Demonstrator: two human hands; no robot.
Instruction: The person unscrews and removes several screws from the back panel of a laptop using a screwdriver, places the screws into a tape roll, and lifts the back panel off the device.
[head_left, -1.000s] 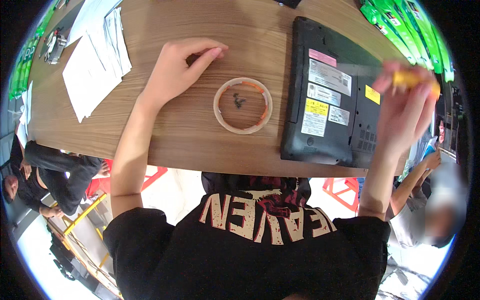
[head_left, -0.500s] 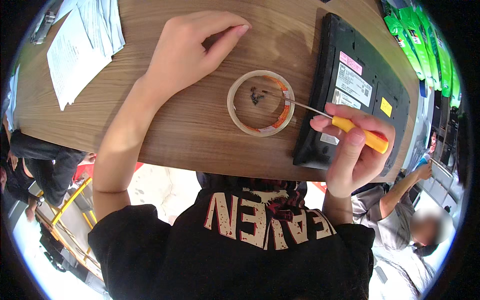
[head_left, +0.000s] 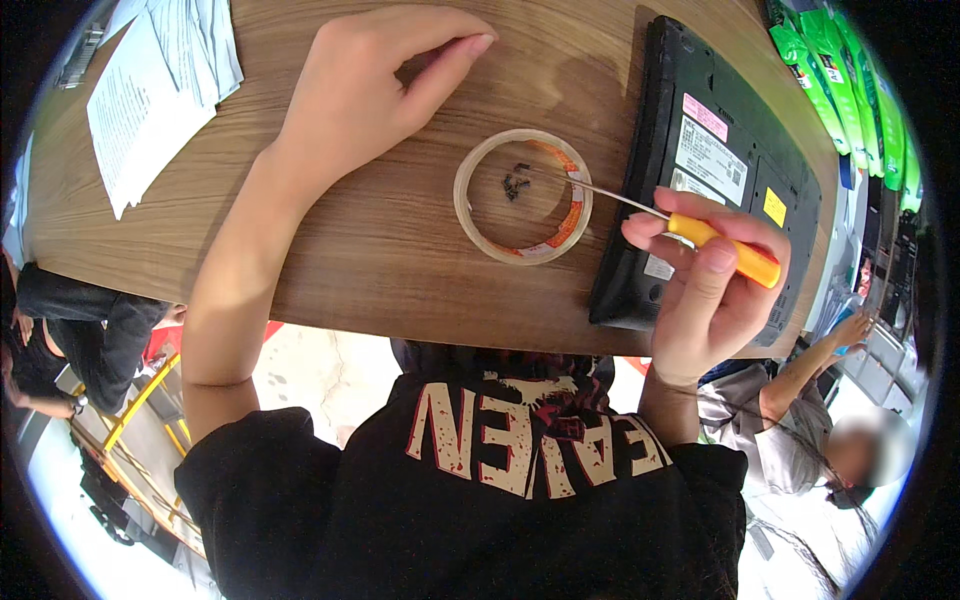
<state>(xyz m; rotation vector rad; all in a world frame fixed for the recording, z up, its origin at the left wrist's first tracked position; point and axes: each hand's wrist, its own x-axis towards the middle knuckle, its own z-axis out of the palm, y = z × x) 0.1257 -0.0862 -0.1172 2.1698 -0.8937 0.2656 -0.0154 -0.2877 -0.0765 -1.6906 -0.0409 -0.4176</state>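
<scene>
My right hand [head_left: 705, 270] grips a screwdriver [head_left: 740, 255] by its yellow handle. The thin metal shaft reaches left over the rim of a tape roll [head_left: 467, 225] lying flat on the table. Several small dark screws [head_left: 514, 187] lie inside that ring, and the screwdriver's tip is beside one of them. Under and beyond my right hand is a black laptop [head_left: 765, 150], bottom side up, with labels on it. On the table, up and left of the roll, my left hand [head_left: 365, 90] rests with thumb and forefinger together; nothing shows between them.
Loose printed sheets [head_left: 150, 120] lie at the far left of the wooden table [head_left: 380, 270]. Green packages [head_left: 830, 80] stand past the laptop at the far right. One person [head_left: 770, 410] is at the right, another person [head_left: 80, 320] at the left.
The screwdriver's tip has shifted slightly within the ring, and a screw now shows apart from the pile beside it. My left hand keeps its pose. The whole view has shifted slightly.
</scene>
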